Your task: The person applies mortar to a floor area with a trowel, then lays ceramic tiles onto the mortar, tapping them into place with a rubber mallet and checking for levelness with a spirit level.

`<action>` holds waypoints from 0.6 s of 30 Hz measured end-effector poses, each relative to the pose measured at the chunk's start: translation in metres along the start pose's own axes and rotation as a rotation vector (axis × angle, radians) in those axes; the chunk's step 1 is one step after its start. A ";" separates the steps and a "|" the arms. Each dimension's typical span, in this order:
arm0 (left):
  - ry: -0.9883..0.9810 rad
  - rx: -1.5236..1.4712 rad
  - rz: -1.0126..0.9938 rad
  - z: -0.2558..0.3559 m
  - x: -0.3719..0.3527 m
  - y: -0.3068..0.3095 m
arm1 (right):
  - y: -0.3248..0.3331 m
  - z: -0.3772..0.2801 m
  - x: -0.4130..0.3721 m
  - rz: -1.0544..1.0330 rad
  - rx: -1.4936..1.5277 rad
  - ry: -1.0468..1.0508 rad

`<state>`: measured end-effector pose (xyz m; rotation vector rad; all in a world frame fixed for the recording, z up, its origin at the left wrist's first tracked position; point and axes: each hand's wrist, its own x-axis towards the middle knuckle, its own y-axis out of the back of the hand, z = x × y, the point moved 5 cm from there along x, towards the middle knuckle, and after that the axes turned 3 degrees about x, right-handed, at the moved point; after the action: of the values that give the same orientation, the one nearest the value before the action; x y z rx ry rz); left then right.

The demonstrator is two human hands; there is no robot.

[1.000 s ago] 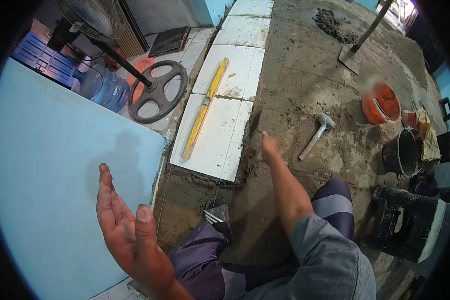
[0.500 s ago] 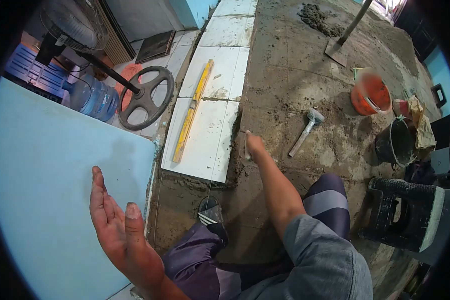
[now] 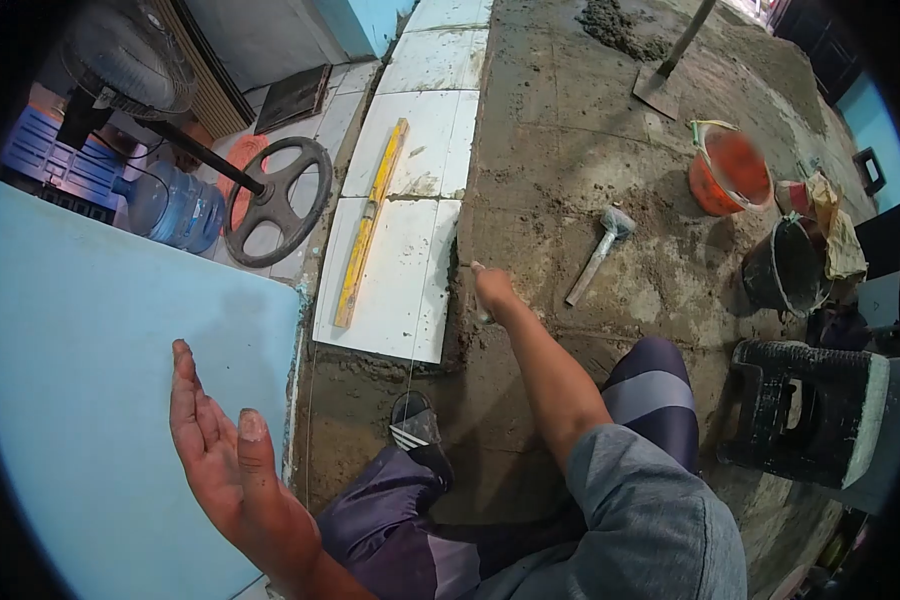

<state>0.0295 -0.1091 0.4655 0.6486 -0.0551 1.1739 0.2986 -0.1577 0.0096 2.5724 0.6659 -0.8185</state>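
Note:
My left hand (image 3: 215, 450) is raised with the palm open and fingers straight, close to a light-blue wall panel (image 3: 90, 370) and holding nothing. My right hand (image 3: 492, 290) reaches forward to the mortar edge beside a white floor tile (image 3: 395, 290). Its fingers are closed around a pale tool handle; the tool's working end is lost against the grey mortar. A yellow spirit level (image 3: 367, 225) lies lengthwise across the laid tiles. A thin string line (image 3: 410, 350) runs along the tile edge toward my sandalled foot (image 3: 415, 425).
A hammer (image 3: 595, 250) lies on the mortar bed right of my hand. Further right are an orange bucket (image 3: 730, 170), a black bucket (image 3: 785, 270) and a black stool (image 3: 810, 410). A shovel (image 3: 660, 85) stands at the back. A fan base (image 3: 275, 200) and water bottle (image 3: 170, 205) sit left.
The view has shifted, so everything sits lower-left in frame. My right hand has drawn back toward me along the tile's right edge. My left hand stays open by the wall.

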 end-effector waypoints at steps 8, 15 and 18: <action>-0.012 0.015 0.003 0.002 0.002 0.000 | -0.027 0.036 -0.056 -0.100 0.051 0.145; -0.022 -0.012 -0.006 0.003 0.002 -0.004 | -0.037 0.048 -0.074 -0.033 -0.028 -0.010; -0.011 -0.016 0.012 0.005 0.001 -0.002 | -0.020 0.036 -0.097 0.109 -0.002 -0.003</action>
<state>0.0330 -0.1112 0.4689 0.6415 -0.0777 1.1809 0.2022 -0.1895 0.0375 2.5798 0.5206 -0.7854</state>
